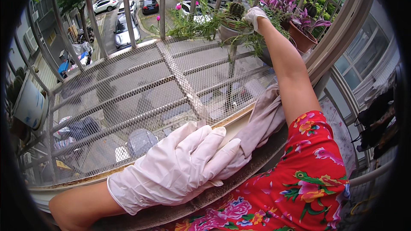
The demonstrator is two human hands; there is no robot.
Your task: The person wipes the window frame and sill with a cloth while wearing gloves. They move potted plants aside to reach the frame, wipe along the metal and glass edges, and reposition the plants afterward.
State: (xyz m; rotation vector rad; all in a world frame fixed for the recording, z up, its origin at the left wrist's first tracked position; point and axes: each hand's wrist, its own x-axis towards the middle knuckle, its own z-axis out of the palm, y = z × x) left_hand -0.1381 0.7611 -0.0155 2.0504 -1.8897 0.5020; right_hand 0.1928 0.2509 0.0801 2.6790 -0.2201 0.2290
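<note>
My right hand [256, 17], in a white disposable glove, reaches far out to the right side of a grey flowerpot [236, 35]. Its fingers are curled at the rim; foliage partly hides the fingertips. A round cactus [236, 9] and trailing green stems with pink flowers [192, 27] grow at this pot. Close to me, my left hand [179, 163], gloved the same way, rests palm down with fingers extended on the window sill [237, 128]. Under its fingers lies one end of a greyish-pink cloth [265, 118], which stretches along the sill towards my right arm.
Metal bars [126, 9] enclose the window cage, floored with wire mesh [128, 80] over rails. Beside my right forearm stands a brown pot [301, 37] with purple-leaved plants [281, 0]. A white planter [30, 102] sits far left. Parked cars [125, 32] are below.
</note>
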